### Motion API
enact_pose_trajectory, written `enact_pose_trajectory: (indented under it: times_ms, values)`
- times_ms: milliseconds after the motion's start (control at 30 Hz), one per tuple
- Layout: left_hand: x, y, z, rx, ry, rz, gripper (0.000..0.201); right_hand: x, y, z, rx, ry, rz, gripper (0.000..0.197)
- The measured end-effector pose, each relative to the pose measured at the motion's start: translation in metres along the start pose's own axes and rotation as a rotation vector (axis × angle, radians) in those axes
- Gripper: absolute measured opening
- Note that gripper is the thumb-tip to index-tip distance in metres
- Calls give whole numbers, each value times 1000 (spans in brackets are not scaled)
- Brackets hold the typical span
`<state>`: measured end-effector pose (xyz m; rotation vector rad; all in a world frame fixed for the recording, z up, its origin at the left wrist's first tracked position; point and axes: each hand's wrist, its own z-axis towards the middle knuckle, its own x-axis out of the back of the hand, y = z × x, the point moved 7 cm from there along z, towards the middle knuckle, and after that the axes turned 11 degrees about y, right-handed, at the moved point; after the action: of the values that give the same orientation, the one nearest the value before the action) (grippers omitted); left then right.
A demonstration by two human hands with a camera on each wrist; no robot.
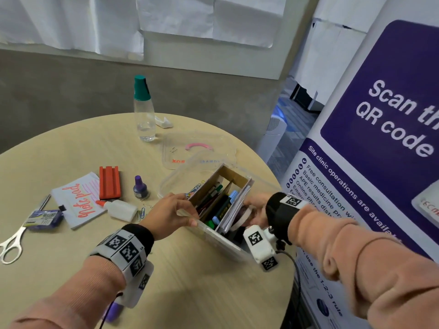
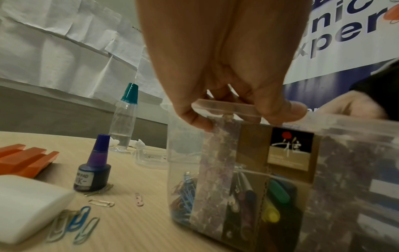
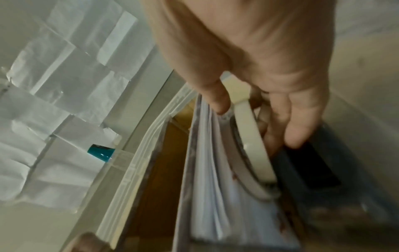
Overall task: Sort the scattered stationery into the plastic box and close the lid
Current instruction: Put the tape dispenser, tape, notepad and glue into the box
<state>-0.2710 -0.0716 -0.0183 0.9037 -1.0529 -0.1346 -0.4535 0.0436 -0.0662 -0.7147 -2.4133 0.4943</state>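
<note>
Table: round, pale wood-grain table (image 1: 71, 150); it carries every item listed below.
Box: clear plastic box (image 1: 223, 238) at the table's right edge, open-topped, holding a brown cardboard divider (image 1: 231, 174), upright pens and highlighters, a sheaf of white papers (image 3: 207, 170) and a heap of coloured clips in its left end.
Lid: clear plastic lid with a pink handle (image 1: 199, 146), flat on the table just behind the box, detached.
Bottle: clear water bottle with a teal cap (image 1: 143, 110), upright, behind the box and to its left.
Note pad: white pad with orange lettering (image 1: 78, 203), well left of the box.
Orange item: ridged orange plastic block (image 1: 109, 182), touching the pad's far corner.
Scissors: steel scissors (image 1: 14, 241), furthest left of the box.
Glue: white glue bottle with an orange tip (image 1: 118, 208), lying on its side, left of the box.
Ink: small purple ink bottle (image 1: 140, 187), upright, left of the box.
Staples pack: blue pack (image 1: 45, 218), beside the scissors.
Loose clips: paper clips (image 2: 75, 223) on the table, between glue and box.
Left hand: left hand (image 1: 172, 216) grips the box's near-left rim, thumb outside and fingers over the edge.
Right hand: right hand (image 3: 248, 68) reaches into the box's right end, fingers curled around a white tape roll (image 3: 250, 136) standing beside the papers.
</note>
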Motion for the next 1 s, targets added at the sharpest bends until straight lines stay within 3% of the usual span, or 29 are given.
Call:
enact_pose_trajectory:
  times_ms: [300,400,500,567,633,700,800,867,1000]
  values:
    - [1,0,-1,18,6,22,18,-9,-3,-15,36,-23,162,8]
    - [1,2,-3,27,3,36,18,9,-3,-17,32,-1,312,28]
    - [3,5,-2,84,-53,57,18,29,-7,-23,57,50,308,38]
    - [3,11,-3,129,-159,180,22,37,-8,-28,81,62,286,37]
    - [2,24,-2,134,-265,463,37,41,-13,-26,107,43,347,34]
    - [1,51,6,53,-259,650,45,36,-14,-27,95,-15,416,33]
    - [-20,105,19,-232,-259,638,35,27,-14,-27,72,-89,499,33]
    - [-45,121,18,-364,-417,674,35,24,-13,-27,61,-110,505,33]
    - [-85,111,3,-481,-731,927,39,27,-12,-24,56,-121,403,38]
